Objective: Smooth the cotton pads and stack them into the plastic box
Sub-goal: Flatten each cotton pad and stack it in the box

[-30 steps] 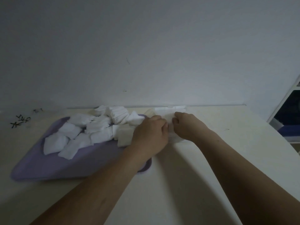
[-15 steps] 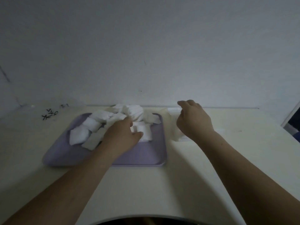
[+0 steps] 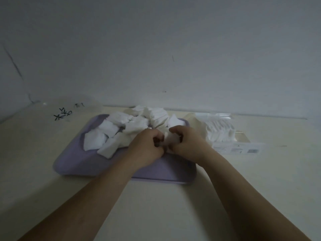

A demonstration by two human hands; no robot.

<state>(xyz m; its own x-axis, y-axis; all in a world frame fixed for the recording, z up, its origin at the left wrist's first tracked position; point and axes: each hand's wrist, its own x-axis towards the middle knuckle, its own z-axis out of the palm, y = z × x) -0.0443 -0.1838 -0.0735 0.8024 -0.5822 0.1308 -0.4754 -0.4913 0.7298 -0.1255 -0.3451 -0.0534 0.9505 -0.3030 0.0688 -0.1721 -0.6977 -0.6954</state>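
Dimly lit, the pale table (image 3: 156, 209) holds a purple tray (image 3: 73, 164) where the left hand (image 3: 147, 148) and right hand (image 3: 189, 145) pinch one crumpled cotton pad (image 3: 171, 139), near the plastic box (image 3: 243, 148); tugging too hard might tear it.
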